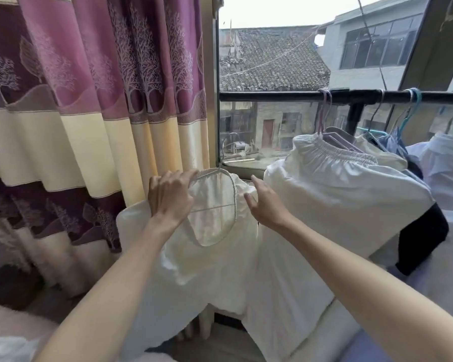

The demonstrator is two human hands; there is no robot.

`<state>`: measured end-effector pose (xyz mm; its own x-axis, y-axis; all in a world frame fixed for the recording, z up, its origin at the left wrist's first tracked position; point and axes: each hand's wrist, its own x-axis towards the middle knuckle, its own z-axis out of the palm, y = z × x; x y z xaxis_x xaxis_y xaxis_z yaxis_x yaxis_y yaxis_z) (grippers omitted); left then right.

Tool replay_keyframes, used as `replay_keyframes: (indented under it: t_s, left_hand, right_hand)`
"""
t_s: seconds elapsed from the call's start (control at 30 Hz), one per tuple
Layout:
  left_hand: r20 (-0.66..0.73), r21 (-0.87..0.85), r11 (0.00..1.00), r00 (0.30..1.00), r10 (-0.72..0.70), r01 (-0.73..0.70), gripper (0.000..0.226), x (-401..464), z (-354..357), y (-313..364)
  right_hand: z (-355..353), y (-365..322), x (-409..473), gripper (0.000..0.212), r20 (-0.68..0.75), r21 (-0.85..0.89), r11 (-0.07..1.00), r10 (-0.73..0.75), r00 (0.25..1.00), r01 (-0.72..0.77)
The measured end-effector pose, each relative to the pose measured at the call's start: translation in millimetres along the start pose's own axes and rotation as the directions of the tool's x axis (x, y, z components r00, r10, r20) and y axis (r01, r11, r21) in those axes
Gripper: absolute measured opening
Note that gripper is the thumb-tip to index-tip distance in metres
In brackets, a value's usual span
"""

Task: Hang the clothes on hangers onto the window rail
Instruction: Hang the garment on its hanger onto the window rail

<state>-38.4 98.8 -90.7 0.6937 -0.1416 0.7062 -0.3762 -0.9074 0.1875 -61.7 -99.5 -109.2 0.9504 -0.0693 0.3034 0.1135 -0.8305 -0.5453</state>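
**A:** What is seen closest to the camera?

**B:** Two bare forearms are stretched forward from the bottom edge. Between them a cream-white garment [215, 270] is held up, its elastic waistband stretched into an open oval. A thin white wire hanger [215, 207] is seen inside that opening, one bar crossing it.

**A:** How is the garment gripped?

**B:** The left hand [169, 198] is curled round the left side of the waistband, the fingers hooked over its top edge. The right hand [263, 202] is kept loose, its fingers straight and laid against the waistband's right side; nothing is clasped by it.

**A:** Where is the garment placed relative to the rail?

**B:** It is held low, below the window sill level and left of the clothes already hung. The hanger's hook is hard to make out; it cannot be told whether it is caught on anything.

**A:** And further away?

**B:** A purple and cream curtain [89, 100] is drawn at the left. A black window rail [272, 96] is set across the open window, and several hangers with white and pale blue clothes [351, 184] are hung on its right part. Beyond, tiled roofs [272, 61] are shown.
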Motion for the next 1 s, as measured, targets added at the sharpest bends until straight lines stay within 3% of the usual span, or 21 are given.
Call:
replay_keyframes:
  t_s: [0.1, 0.2, 0.33, 0.43, 0.6, 0.8, 0.93, 1.0]
  left_hand:
    - [-0.107, 0.009, 0.990, 0.984, 0.144, -0.144, 0.050, -0.6, -0.6, -6.9]
    - [-0.112, -0.123, 0.971, 0.975, 0.191, -0.204, 0.042, -1.9, -3.4, -10.5]
    - [-0.043, -0.275, 0.953, 0.992, 0.116, -0.123, 0.031, -2.0, -2.7, -16.8]
    - [0.005, -0.190, 0.980, 0.998, 0.063, -0.061, 0.028, -1.5, 3.0, -16.7]
    - [0.025, -0.032, 0.986, 0.986, -0.165, 0.166, 0.040, -2.7, 13.3, -14.4]
    - [0.162, -0.250, 0.915, 0.946, -0.281, 0.315, 0.042, 5.8, 24.7, -21.5]
    - [0.215, -0.451, 0.813, 0.929, -0.302, 0.368, 0.034, 29.1, 30.4, -24.7]
    - [0.253, -0.557, 0.742, 0.927, -0.278, 0.374, 0.031, 40.1, 33.4, -25.0]
  right_hand:
    - [1.5, -13.2, 9.1, 0.058, -0.033, 0.021, 0.995, -0.099, 0.995, 0.100]
    - [2.7, -27.2, 13.4, 0.053, -0.045, 0.050, 0.982, -0.178, 0.983, 0.180]
    - [4.3, -34.6, 6.9, 0.026, -0.101, 0.189, 0.947, -0.243, 0.965, 0.258]
    - [11.3, -31.3, 4.3, 0.013, -0.124, 0.314, 0.919, -0.211, 0.970, 0.240]
    - [6.8, -21.5, 10.1, 0.014, -0.172, 0.439, 0.892, -0.032, 0.984, 0.106]
    - [4.4, 0.8, 16.5, 0.007, -0.229, 0.313, 0.950, 0.088, 0.969, -0.012]
    - [15.6, 3.4, 19.8, 0.017, -0.073, -0.068, 0.990, 0.116, 0.991, -0.121]
    - [23.2, 1.4, 22.3, 0.022, -0.056, -0.142, 0.973, 0.176, 0.983, -0.182]
